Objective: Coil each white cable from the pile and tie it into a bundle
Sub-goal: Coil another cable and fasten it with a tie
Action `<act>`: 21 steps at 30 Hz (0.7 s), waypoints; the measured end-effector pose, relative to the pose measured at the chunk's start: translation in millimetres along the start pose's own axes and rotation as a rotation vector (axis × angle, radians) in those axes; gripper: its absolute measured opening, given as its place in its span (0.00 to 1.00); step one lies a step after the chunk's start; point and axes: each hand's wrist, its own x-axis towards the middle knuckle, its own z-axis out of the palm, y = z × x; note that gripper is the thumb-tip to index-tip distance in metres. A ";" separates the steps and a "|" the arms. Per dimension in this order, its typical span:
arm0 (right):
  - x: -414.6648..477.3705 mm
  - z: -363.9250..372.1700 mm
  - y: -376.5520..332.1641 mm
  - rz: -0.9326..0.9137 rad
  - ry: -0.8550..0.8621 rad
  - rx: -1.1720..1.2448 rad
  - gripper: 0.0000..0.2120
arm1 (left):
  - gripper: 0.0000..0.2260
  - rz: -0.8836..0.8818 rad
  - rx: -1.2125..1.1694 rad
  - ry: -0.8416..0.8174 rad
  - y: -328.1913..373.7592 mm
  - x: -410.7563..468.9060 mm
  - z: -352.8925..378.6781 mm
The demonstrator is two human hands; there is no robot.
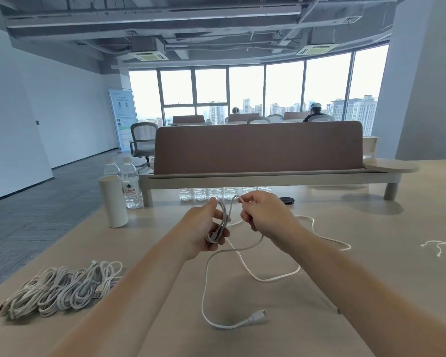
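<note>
**Surroundings.** A pile of white cables (62,287) is seen at the near-left of the table (371,266), close to its L edge. A white cylinder (113,200) and two water bottles (131,186) stand at the far-left corner, well apart from the hands. A raised shelf (268,176) with a brown divider (258,148) closes off the far side. More bottles (224,193) are lined up under it, just beyond the hands. A dark flat item (286,200) is partly hidden behind the R hand. A thin cord (319,234) trails to the right, and a short string piece (440,246) lies near the R edge.

**Grip.** Several loops of the white cable (276,279) are gripped by the left hand (206,228), fingers curled round them. A strand is pinched in the right hand (263,215), raised above the table.

**Cable posn.** The slack is laid in open curves between the forearms; its connector (258,316) rests near the front edge.

**Clearance.** Bare tabletop is available to the R of the hands.
</note>
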 end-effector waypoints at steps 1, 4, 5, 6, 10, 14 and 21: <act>-1.1 1.2 -0.9 -0.024 0.013 -0.041 0.07 | 0.26 -0.003 -0.010 0.002 -0.2 -0.2 0.7; -5.0 3.6 -2.4 -0.099 0.029 -0.076 0.04 | 0.26 -0.009 -0.016 -0.005 -1.0 0.2 3.0; -6.5 4.8 -3.4 -0.124 0.032 -0.081 0.04 | 0.27 -0.011 -0.012 -0.010 -1.5 0.4 3.9; -8.2 6.5 -4.5 -0.150 0.038 -0.099 0.05 | 0.27 -0.012 -0.011 -0.016 -1.8 0.2 4.8; -18.1 13.6 -9.7 -0.234 0.027 -0.221 0.10 | 0.26 0.001 -0.068 -0.026 -0.7 -3.5 7.9; -22.4 16.4 -9.9 -0.290 -0.094 -0.304 0.14 | 0.25 0.017 -0.164 -0.011 1.1 -7.4 7.5; -24.4 14.3 -13.7 -0.304 -0.162 -0.304 0.13 | 0.22 0.069 -0.158 -0.075 2.6 -14.2 8.1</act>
